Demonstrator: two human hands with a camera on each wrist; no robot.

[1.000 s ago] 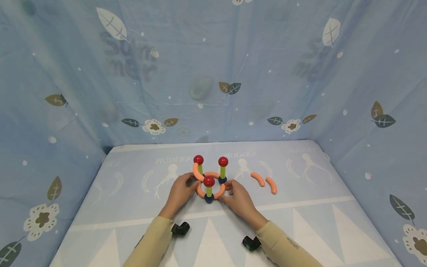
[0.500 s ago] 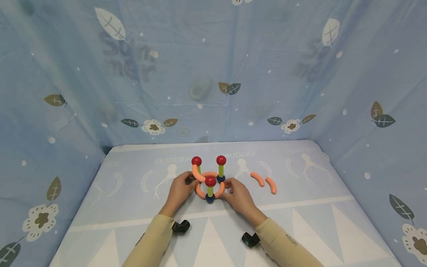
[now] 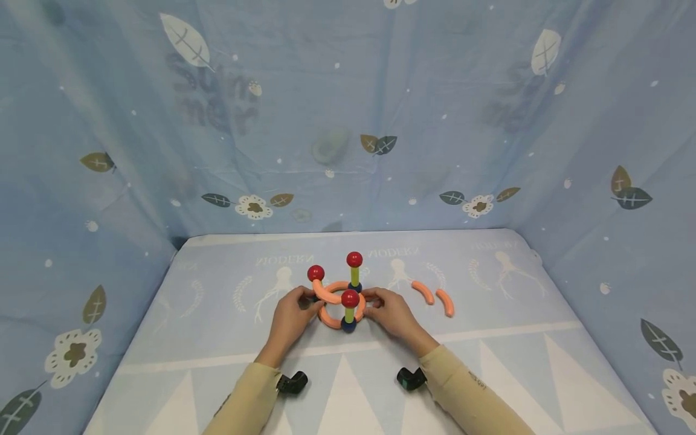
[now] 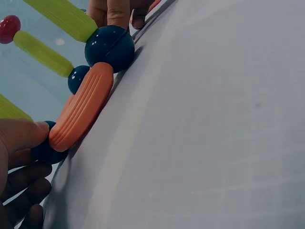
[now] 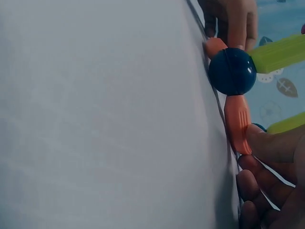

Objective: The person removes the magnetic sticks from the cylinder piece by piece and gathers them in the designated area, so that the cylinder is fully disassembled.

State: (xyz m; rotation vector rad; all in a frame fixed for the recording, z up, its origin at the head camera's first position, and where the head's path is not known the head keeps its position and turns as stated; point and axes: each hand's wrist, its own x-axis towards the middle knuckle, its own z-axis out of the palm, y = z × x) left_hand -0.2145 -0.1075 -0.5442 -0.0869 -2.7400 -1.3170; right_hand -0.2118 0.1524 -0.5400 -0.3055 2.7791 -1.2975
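Between both hands stands a ball-and-rod building toy. Its base ring joins orange curved rods point(image 3: 331, 320) with dark blue balls point(image 3: 348, 325). From the ring rise three yellow-green rods point(image 3: 355, 277), each topped by a red ball point(image 3: 354, 260). Another orange curved rod point(image 3: 328, 295) spans from the left red ball point(image 3: 316, 273) to the front one point(image 3: 350, 298). My left hand point(image 3: 290, 319) pinches a blue ball point(image 4: 47, 151) at the ring's left. On the right side, my right hand point(image 3: 394, 314) grips a base orange curved rod point(image 5: 237, 121), thumb against it.
Two loose orange curved rods point(image 3: 445, 302) lie to the right on the patterned tablecloth point(image 3: 489, 338). A blue printed curtain point(image 3: 348, 109) encloses the back and sides. Each wrist carries a small black camera point(image 3: 292, 383).
The toy has turned counterclockwise as seen from above: the front red ball moved right, the back one left, and the left one nearer. Both hands stayed on it.
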